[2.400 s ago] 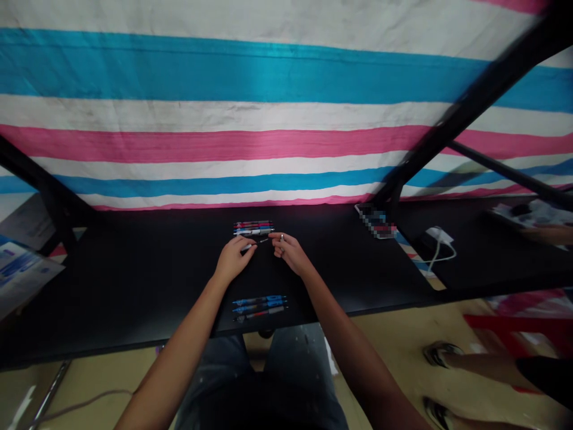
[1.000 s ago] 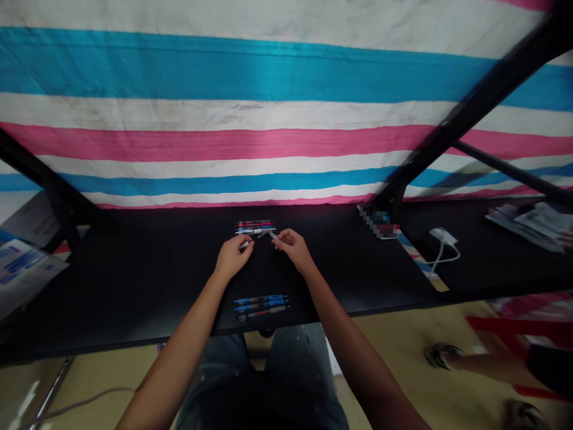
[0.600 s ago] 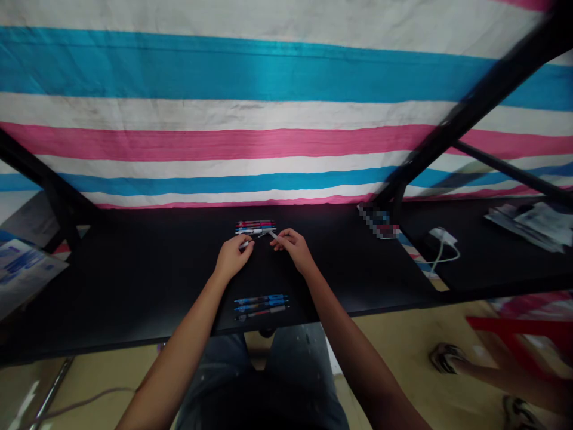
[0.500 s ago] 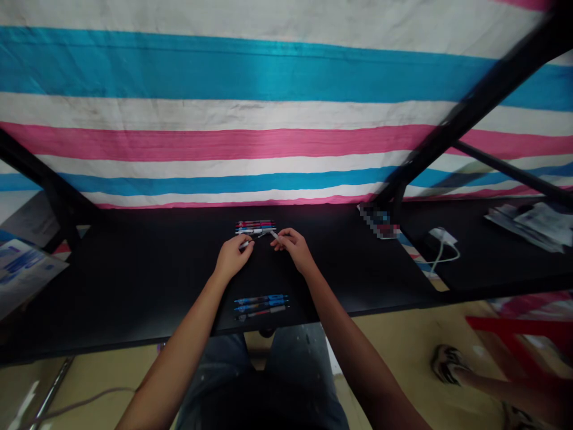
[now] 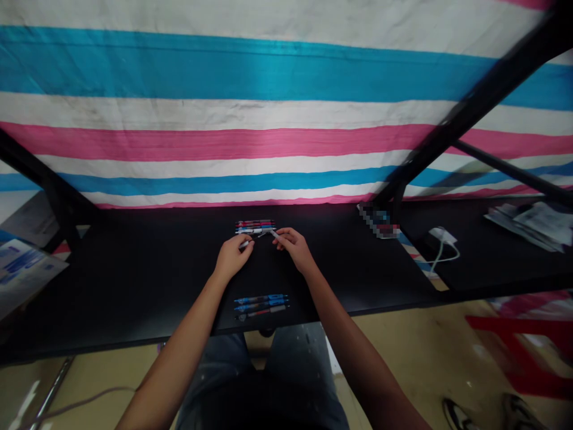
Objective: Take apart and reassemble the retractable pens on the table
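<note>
My left hand (image 5: 234,257) is closed on a slim white pen-like piece (image 5: 243,244). My right hand (image 5: 292,243) pinches another slim whitish pen-like piece (image 5: 274,235), tilted up toward the left. The two hands are a short gap apart just above the black table. Whether the pieces are whole pens or parts of one pen is too small to tell. Directly beyond my fingers lies a row of several pens (image 5: 254,224), red, blue and white, side by side. Nearer to me, between my forearms, three pens (image 5: 261,300) with blue and dark barrels lie parallel.
The black table (image 5: 170,263) ends at a striped cloth wall (image 5: 250,143). On its right lies a pixelated item (image 5: 380,222). Farther right a second table holds a white charger with a cable (image 5: 443,237) and plastic bags (image 5: 532,224). Packets (image 5: 29,269) sit at left. Another person's shoes (image 5: 459,413) show lower right.
My hands and the pieces in them have hardly moved. At the lower right, the other person's feet have shifted down toward the picture's edge.
</note>
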The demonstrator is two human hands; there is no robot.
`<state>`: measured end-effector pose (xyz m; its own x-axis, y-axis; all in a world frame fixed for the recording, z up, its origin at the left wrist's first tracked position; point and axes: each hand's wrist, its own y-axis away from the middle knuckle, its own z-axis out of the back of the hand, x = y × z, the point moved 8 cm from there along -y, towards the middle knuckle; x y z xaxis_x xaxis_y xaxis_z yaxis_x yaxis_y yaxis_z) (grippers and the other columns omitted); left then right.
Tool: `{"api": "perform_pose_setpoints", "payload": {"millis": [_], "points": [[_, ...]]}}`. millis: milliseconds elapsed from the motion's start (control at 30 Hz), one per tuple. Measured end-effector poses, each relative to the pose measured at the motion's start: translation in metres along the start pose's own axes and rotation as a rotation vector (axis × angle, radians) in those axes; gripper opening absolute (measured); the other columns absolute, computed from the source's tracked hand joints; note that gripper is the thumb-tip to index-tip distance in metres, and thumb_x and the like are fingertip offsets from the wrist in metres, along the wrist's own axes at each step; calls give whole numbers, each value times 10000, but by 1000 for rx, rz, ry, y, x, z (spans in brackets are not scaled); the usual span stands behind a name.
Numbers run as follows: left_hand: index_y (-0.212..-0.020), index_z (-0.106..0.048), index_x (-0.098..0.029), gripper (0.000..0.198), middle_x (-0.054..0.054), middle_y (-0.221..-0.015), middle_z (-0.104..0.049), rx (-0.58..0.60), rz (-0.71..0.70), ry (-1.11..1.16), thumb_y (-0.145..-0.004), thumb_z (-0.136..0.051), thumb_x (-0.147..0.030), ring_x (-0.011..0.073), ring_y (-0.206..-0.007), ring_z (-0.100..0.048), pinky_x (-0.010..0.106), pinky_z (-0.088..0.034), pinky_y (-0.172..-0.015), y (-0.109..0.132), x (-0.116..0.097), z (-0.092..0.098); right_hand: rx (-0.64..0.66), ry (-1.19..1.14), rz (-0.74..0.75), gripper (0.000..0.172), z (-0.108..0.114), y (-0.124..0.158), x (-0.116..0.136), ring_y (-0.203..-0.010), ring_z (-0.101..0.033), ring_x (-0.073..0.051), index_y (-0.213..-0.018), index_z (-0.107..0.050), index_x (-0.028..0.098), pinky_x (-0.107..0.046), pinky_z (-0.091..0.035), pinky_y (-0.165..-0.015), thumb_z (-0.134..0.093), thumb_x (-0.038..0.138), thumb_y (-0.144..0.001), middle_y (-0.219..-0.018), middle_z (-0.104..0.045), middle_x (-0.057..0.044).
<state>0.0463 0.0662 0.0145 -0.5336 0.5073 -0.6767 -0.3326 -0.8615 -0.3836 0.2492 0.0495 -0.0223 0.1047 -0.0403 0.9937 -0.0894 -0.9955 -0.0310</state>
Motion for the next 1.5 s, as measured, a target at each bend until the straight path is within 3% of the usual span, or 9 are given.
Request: {"api": "perform_pose_setpoints", "payload": {"millis": [333, 1500], "points": [[-991, -701, -204, 144, 71, -1006, -749, -39, -46, 28, -942, -603, -296, 230, -951, -698, 351, -535, -902, 0, 2, 1, -16, 31, -8, 421, 2, -2, -5, -705, -624, -177, -878, -628, 217, -306, -468, -632, -841, 509, -662, -813, -714, -37], [-977, -707, -208, 88, 56, -968, -728, -43, -86, 10, -940, -639, -249, 222, -923, -676, 342, -512, -851, 1, 2, 1, -11, 20, -2, 320, 2, 0, -3, -663, -589, -154, -892, -667, 210, -302, -465, -650, -786, 459, -730, -799, -708, -23]]}}
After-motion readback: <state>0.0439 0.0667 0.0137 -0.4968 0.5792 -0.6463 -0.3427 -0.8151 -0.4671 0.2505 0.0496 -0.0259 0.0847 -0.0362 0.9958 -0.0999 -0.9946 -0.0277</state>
